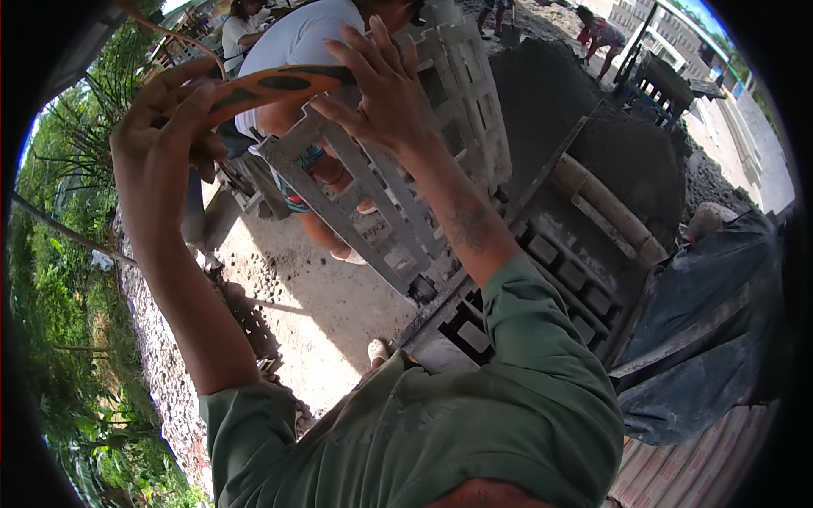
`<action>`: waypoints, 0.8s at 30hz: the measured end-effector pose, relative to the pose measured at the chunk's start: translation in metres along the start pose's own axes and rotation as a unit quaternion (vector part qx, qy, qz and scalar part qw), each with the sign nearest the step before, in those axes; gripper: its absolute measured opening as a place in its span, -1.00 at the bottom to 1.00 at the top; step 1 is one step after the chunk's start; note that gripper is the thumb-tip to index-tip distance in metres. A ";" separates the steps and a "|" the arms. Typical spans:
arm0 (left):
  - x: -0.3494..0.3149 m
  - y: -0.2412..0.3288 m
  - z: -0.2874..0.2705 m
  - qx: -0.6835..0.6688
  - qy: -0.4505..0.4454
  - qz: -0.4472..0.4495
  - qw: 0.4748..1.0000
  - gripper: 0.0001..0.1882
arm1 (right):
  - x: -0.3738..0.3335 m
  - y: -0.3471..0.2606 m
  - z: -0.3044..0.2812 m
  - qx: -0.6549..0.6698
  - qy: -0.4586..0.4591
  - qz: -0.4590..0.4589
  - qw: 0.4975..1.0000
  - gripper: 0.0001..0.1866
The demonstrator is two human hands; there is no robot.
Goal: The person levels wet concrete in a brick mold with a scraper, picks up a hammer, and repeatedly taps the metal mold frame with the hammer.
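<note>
Both my hands are raised high and close to the view, one at each end of a curved orange strip [292,82] with dark oval patches. What the strip belongs to I cannot make out. My left hand [165,118] has its fingers curled around the left end. The right end lies between the thumb and spread fingers of my right hand [377,97], in a loose hold. Beyond the hands stands a grey frame with rectangular openings [364,199], tilted, and partly covered by my right forearm.
A person in a white shirt [301,38] bends close behind the frame. Hollow blocks [572,275] lie at right, near a dark tarp [694,339] and stacked bags [690,461]. Grey mortar [542,93] is heaped at far right. Other people work farther back. Plants [59,279] border the left.
</note>
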State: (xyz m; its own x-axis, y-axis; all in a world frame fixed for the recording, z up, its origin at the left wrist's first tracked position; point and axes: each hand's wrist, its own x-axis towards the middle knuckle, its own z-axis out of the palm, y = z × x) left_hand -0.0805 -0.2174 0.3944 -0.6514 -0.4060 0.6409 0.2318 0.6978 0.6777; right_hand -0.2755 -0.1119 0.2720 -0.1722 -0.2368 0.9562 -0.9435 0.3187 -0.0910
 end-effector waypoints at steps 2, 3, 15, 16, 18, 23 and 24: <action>0.024 0.028 -0.011 0.046 0.016 0.053 0.997 -0.74 | 0.027 0.007 -0.004 -0.025 -0.020 -0.094 0.995 -0.37; 0.044 0.032 -0.017 0.106 -0.038 0.113 0.987 -0.76 | 0.042 0.007 -0.014 -0.025 -0.026 -0.116 0.993 -0.39; 0.132 0.025 0.161 -0.361 -0.009 0.227 0.904 -0.76 | -0.023 0.041 0.007 0.112 0.008 0.138 0.984 -0.28; 0.126 0.010 0.170 -0.334 -0.004 0.176 0.926 -0.72 | -0.037 0.033 0.008 0.126 -0.003 0.136 0.983 -0.28; 0.109 -0.012 0.195 -0.305 0.013 0.144 0.941 -0.65 | -0.061 0.028 0.005 0.071 0.003 0.149 0.986 -0.26; 0.142 0.000 0.206 -0.218 0.062 0.199 0.953 -0.64 | -0.040 0.033 0.009 0.106 -0.025 0.154 0.982 -0.26; 0.157 0.016 0.197 -0.231 0.071 0.211 0.947 -0.63 | -0.018 0.040 0.003 0.091 -0.020 0.134 0.987 -0.26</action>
State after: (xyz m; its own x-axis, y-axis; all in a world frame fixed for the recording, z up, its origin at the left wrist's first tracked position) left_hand -0.3215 -0.1538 0.4350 -0.3343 -0.2463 0.9097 0.7622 0.4970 0.4147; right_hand -0.3109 -0.0980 0.2497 -0.4305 -0.2031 0.8795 -0.8969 0.2052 -0.3917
